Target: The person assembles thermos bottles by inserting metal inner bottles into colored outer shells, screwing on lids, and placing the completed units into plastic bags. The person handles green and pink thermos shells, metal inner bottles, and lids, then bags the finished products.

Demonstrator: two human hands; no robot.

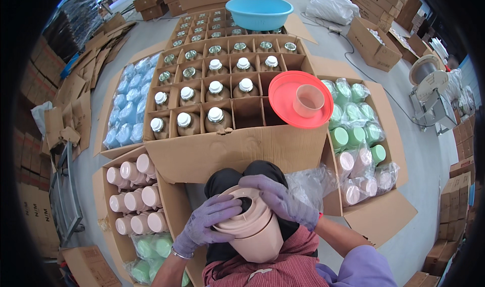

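Observation:
On my lap rests a pink plastic jug-like shell (258, 240) with a wide rim and a dark round opening in its top. My left hand (209, 222), in a greyish-purple glove, grips its upper rim with the fingers lying across the top. My right hand (283, 198), gloved alike, curves over the far right side of the rim. Both palms are hidden. In front stands a divided carton (242, 148) with silvery glass bottles; several, such as a near bottle (215, 116), wear white caps. A red plastic lid (283, 110) with a small pink cup (308, 101) lies on its right corner.
Left, a carton holds pink cups (134, 201) and green bagged pieces (154, 246); another holds blue bagged pieces (130, 110). Right, a carton holds green cups (356, 135) and pink ones. A blue basin (259, 14) sits at the back. A cable (348, 38) crosses the floor.

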